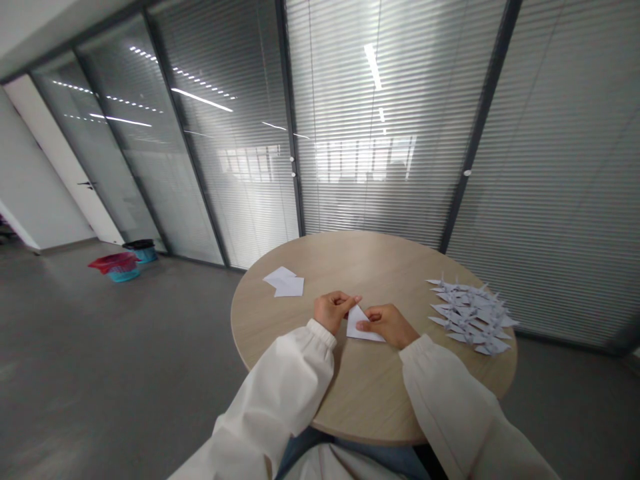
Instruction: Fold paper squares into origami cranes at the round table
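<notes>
A white paper sheet folded into a triangle [362,327] lies on the round light-wood table [380,263], near its front edge. My left hand [333,311] is curled at the paper's upper tip, with its fingertips against it. My right hand [389,326] presses on the paper from the right, its fingers reaching across the triangle. Part of the paper is hidden under those fingers. Farther left on the table lie a few loose white paper sheets [285,282]. To the right is a heap of several folded paper cranes [470,315], out of reach of neither hand's fingers but apart from both.
The table stands before a glass partition [380,153] with slatted blinds. On the grey floor at the left are a blue basket with a red cloth [114,267] and a dark-rimmed bin [141,251]. A white door [65,160] stands beyond them.
</notes>
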A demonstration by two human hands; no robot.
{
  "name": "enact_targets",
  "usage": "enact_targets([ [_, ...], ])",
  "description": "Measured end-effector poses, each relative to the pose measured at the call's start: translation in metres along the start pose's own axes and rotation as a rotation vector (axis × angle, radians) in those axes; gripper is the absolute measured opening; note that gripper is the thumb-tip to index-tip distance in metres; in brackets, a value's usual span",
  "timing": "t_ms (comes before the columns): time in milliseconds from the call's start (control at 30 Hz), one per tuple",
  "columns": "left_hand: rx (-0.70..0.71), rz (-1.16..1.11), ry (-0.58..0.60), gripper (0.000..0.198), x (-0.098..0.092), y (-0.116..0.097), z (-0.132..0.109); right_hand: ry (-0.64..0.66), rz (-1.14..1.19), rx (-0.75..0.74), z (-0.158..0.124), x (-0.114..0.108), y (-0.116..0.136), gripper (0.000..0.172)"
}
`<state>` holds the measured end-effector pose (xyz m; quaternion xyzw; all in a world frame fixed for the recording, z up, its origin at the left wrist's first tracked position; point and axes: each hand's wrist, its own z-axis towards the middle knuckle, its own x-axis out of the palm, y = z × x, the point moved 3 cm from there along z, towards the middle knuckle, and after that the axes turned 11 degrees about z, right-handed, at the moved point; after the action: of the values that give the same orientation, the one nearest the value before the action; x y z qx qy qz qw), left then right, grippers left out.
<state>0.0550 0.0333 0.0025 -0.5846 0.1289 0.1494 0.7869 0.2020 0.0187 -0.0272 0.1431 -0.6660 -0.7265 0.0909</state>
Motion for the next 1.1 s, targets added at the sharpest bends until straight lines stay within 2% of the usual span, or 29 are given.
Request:
enact_targets([
  [433, 0.019, 0.036, -0.008, 0.045, -0.0003, -0.0035, -0.0020, 0.038, 0.015, 0.015, -0.0001, -0.0008, 0.0015, 0.034],
  [667, 0.034, 0.081, -0.020, 0.043, -0.0003, -0.0018, -0.0008, -0.029, 0.007, 0.022, 0.0005, 0.0009, -0.0005, 0.029],
  [1100, 0.067, 0.148, -0.017, 0.044, 0.0012, 0.0024, 0.0010, -0.066, -0.066, 0.012, -0.0004, 0.0008, -0.0002, 0.035],
])
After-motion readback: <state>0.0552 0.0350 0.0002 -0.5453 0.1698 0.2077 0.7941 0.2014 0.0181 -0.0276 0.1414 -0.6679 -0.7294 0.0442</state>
